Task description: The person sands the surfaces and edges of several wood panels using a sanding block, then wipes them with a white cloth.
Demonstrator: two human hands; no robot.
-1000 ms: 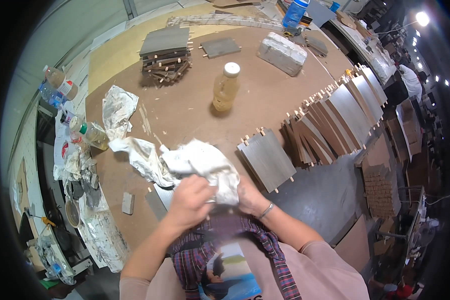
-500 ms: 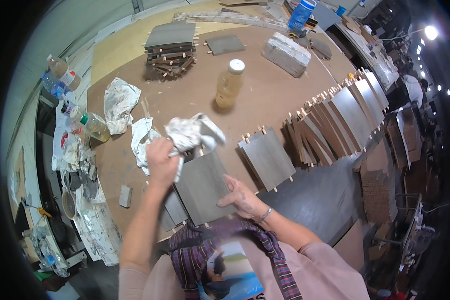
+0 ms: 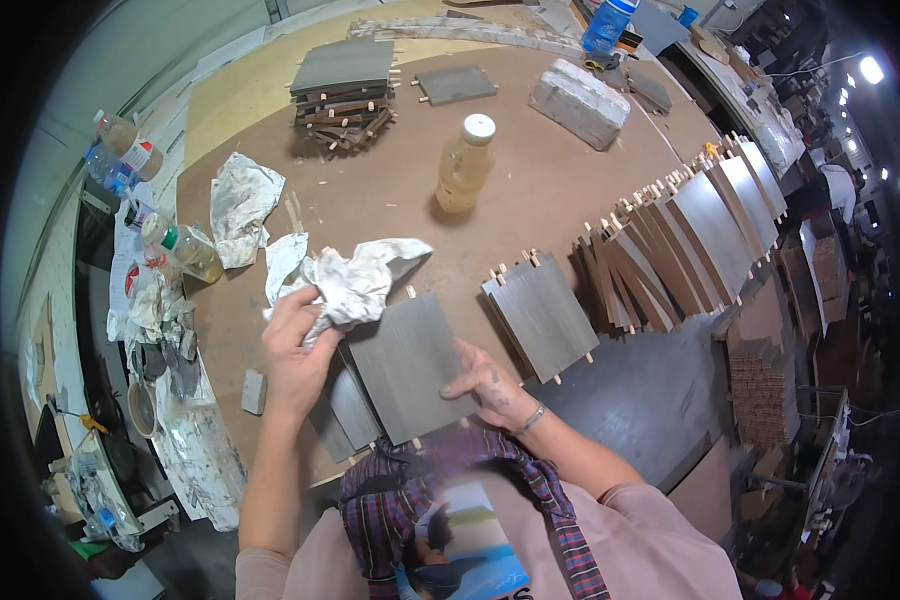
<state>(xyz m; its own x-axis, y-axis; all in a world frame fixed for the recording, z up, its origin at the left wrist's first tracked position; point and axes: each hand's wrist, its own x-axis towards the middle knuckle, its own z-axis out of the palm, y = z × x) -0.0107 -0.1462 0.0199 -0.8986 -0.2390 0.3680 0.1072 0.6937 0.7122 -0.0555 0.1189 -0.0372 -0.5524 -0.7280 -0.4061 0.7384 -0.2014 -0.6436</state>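
Observation:
A stained white rag (image 3: 355, 285) is bunched in the fingers of my left hand (image 3: 298, 340), over the upper left corner of a grey wood panel (image 3: 410, 370). My right hand (image 3: 492, 388) grips that panel by its right edge, thumb on the face and the other fingers partly hidden behind. Small wooden dowels stick out of the panel's top and bottom ends. Under its left side lie more grey panels (image 3: 348, 410). Just right of my right hand, a few similar doweled panels (image 3: 542, 315) stand leaning together.
A long row of doweled panels (image 3: 670, 245) leans along the table's right edge. Beyond my hands stands a bottle of yellowish liquid (image 3: 465, 170). Farther back are a panel stack (image 3: 342, 95), a single panel (image 3: 455, 86) and a whitish block (image 3: 580, 103). Crumpled rags (image 3: 242, 210) and bottles (image 3: 182, 248) lie left.
The rag in my left hand has swung back left and down, from a blurred sweep above the panel to its upper left corner. My right hand keeps holding the panel almost still.

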